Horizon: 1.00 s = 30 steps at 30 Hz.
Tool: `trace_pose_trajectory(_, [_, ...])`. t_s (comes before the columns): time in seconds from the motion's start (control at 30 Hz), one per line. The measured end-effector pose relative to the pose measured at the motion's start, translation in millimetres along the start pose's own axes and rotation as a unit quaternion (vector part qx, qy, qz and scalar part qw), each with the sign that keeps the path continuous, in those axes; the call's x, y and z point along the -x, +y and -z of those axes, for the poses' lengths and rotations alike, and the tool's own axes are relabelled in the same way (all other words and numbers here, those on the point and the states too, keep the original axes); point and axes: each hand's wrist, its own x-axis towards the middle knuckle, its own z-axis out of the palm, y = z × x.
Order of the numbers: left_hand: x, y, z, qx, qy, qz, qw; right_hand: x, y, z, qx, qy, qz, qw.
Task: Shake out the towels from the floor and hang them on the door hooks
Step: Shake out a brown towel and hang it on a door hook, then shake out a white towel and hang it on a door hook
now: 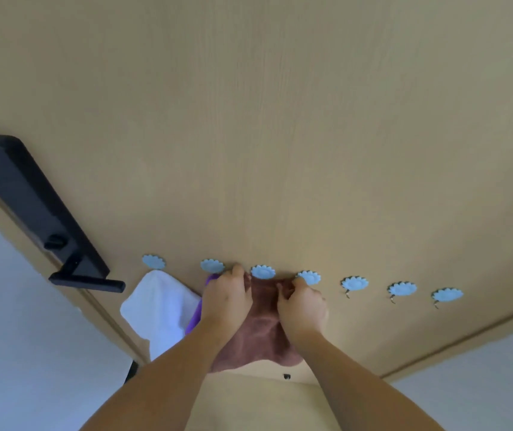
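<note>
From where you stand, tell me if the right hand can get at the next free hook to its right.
Probably yes: the right hand grips the brown towel, but the free hook is just beside it with nothing between.

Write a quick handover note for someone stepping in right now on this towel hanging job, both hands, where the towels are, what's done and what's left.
Left hand and right hand: both grip the top edge of the brown towel, held up at the third hook.
Done: white towel hangs from the first hook; a purple towel hangs by the second, mostly hidden.
Left: seat the brown towel and let go. The three rightmost hooks are bare. The floor is out of view.
</note>
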Motion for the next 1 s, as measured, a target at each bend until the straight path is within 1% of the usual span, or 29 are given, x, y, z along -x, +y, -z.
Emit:
trace_pose_trajectory(0.07, [4, 1, -14, 0.004, -0.031, 0.013, 0.999, 2, -4, -11, -0.001, -0.020, -0.033, 0.999])
trace_pose_trajectory(0.13, [9, -1, -30, 0.065, -0.032, 0.055, 0.996, 2, -4, -22, -0.024, -0.024, -0.081, 0.996])
trace_pose_trajectory(0.17, [10, -2, -37, 0.103, -0.033, 0.083, 0.991, 3, -6, -22, -0.058, -0.026, -0.101, 0.993])
trace_pose_trajectory(0.2, [11, -2, -43, 0.141, -0.027, 0.112, 0.983, 3, -6, -23, -0.129, -0.034, -0.128, 0.983])
trace_pose_trajectory(0.23, [12, -1, -47, 0.174, -0.028, 0.151, 0.973, 2, -6, -24, -0.211, -0.051, -0.157, 0.963])
trace_pose_trajectory(0.3, [12, 0, -52, 0.214, -0.026, 0.201, 0.956, 1, -6, -27, -0.325, -0.101, -0.214, 0.916])
trace_pose_trajectory(0.37, [10, -2, -58, 0.205, -0.019, 0.203, 0.957, -5, 1, -38, -0.322, -0.112, -0.230, 0.911])
trace_pose_trajectory(0.47, [13, -9, -64, 0.193, -0.006, 0.215, 0.957, -9, 10, -54, -0.319, -0.095, -0.244, 0.911])
trace_pose_trajectory(0.5, [17, -13, -66, 0.189, -0.002, 0.225, 0.956, -7, 10, -56, -0.309, -0.077, -0.258, 0.912])
trace_pose_trajectory(0.57, [26, -24, -71, 0.143, 0.006, 0.226, 0.963, -3, 13, -63, -0.228, -0.023, -0.268, 0.936])
trace_pose_trajectory(0.63, [34, -31, -77, 0.084, 0.014, 0.201, 0.976, 4, 16, -66, -0.178, 0.024, -0.249, 0.952])
trace_pose_trajectory(0.67, [37, -31, -80, 0.081, 0.014, 0.185, 0.979, 7, 18, -68, -0.179, 0.027, -0.231, 0.956])
trace_pose_trajectory(0.7, [39, -28, -82, 0.106, 0.005, 0.175, 0.979, 8, 21, -73, -0.195, 0.018, -0.199, 0.960])
trace_pose_trajectory(0.77, [42, -14, -79, 0.188, -0.047, 0.188, 0.963, 14, 23, -77, -0.240, -0.041, -0.131, 0.961])
trace_pose_trajectory(0.8, [43, -7, -76, 0.229, -0.086, 0.219, 0.944, 16, 23, -78, -0.271, -0.089, -0.124, 0.950])
trace_pose_trajectory(0.83, [44, -4, -77, 0.270, -0.131, 0.253, 0.920, 18, 23, -77, -0.329, -0.129, -0.135, 0.926])
trace_pose_trajectory(0.87, [44, -5, -77, 0.308, -0.184, 0.287, 0.888, 19, 24, -74, -0.372, -0.176, -0.164, 0.896])
trace_pose_trajectory(0.9, [46, -8, -80, 0.337, -0.217, 0.306, 0.864, 17, 28, -76, -0.417, -0.210, -0.191, 0.864])
trace_pose_trajectory(0.93, [47, -12, -80, 0.329, -0.236, 0.309, 0.861, 14, 37, -79, -0.429, -0.239, -0.202, 0.847])
trace_pose_trajectory(0.97, [51, -15, -78, 0.315, -0.252, 0.308, 0.862, 15, 44, -76, -0.432, -0.269, -0.193, 0.839])
trace_pose_trajectory(1.0, [56, -15, -71, 0.282, -0.266, 0.303, 0.871, 16, 52, -73, -0.408, -0.297, -0.182, 0.844])
